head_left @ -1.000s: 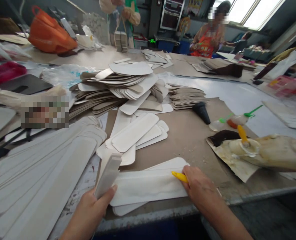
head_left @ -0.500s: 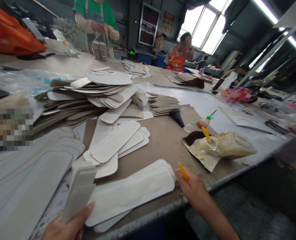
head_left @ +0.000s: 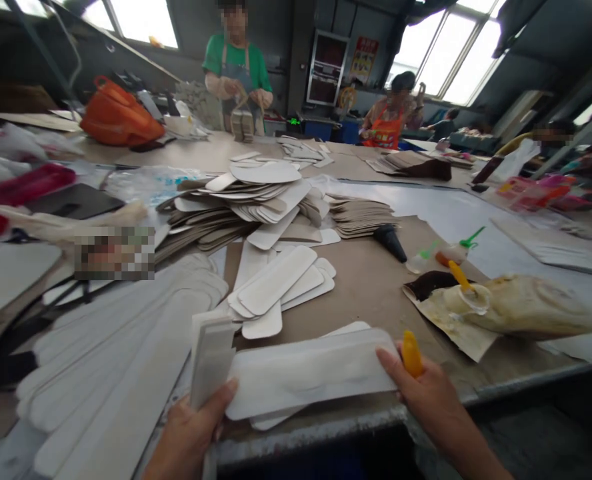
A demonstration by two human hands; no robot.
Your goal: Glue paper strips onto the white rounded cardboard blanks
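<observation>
My left hand (head_left: 191, 417) is closed round an upright bundle of thin pale strips (head_left: 210, 363). Its thumb presses the left end of a long white panel with rounded corners (head_left: 311, 375). At the panel's other end, my right hand (head_left: 431, 395) pinches the edge, thumb on top. A yellow plastic tool (head_left: 412, 353) is tucked in that same hand; its working end is hidden. Underneath, another white panel (head_left: 353, 327) shows at the edges. A fan of long white panels (head_left: 126, 373) lies to the left, and shorter white pieces (head_left: 279, 280) lie just beyond.
A large pile of grey and white pieces (head_left: 256, 193) stands behind, beside a grey stack (head_left: 359, 215). On the right are a black cone (head_left: 390, 241), green-tipped bottles (head_left: 456, 251) and a stained glue bag (head_left: 536, 305) with a yellow stick. Co-workers (head_left: 239, 73) stand across the table.
My right hand has moved from beside the panel's right end onto it and now grips it. The panel appears slightly lifted and turned. The camera view has swung left.
</observation>
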